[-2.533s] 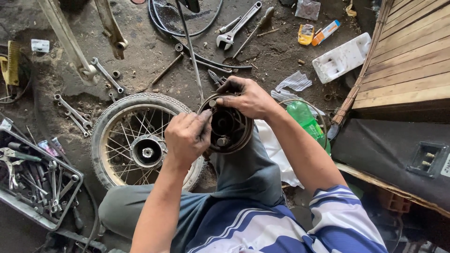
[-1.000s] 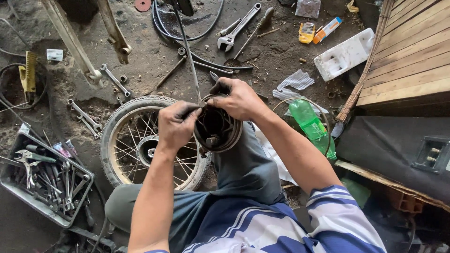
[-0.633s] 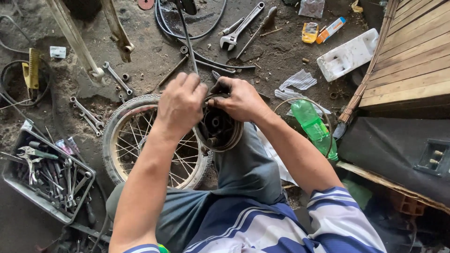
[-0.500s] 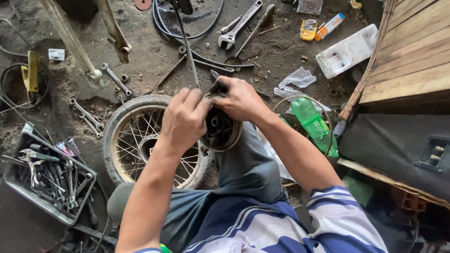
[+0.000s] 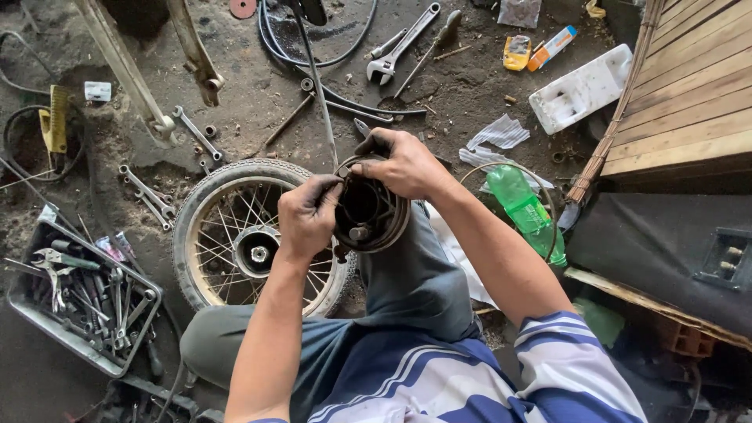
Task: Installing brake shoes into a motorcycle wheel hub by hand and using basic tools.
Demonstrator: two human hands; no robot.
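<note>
A dirty, oil-stained concrete floor (image 5: 258, 94) fills the view, seen from above through the head camera I am watching. It is littered with tools and scraps. Wooden planks (image 5: 689, 86) run along the upper right edge.

At the centre, both of the person's grimy hands hold a round, dark brake drum plate (image 5: 368, 215), resting above the knee of their grey trousers (image 5: 415, 282). The left hand (image 5: 307, 219) grips the plate's left rim, fingers curled around the edge. The right hand (image 5: 399, 164) is closed over the plate's top rim, fingers bent down onto it. The plate's hollow face, with a small metal stud near the middle, is turned up toward the camera.

Just to the left of the plate, a spoked motorcycle wheel (image 5: 251, 235) with its tyre on lies flat on the floor, partly beneath the left forearm. Further left, a metal tray (image 5: 43, 317) holds a jumble of pliers and spanners. A few loose spanners (image 5: 149, 196) lie between tray and wheel.

To the right of the right forearm lies a green plastic bottle (image 5: 525, 207) inside a thin wire ring. Above the hands, near the top of the view, an adjustable wrench (image 5: 403, 43) and black cables (image 5: 337, 59) lie on the floor. A white plastic container (image 5: 580, 90) sits beside the planks.
</note>
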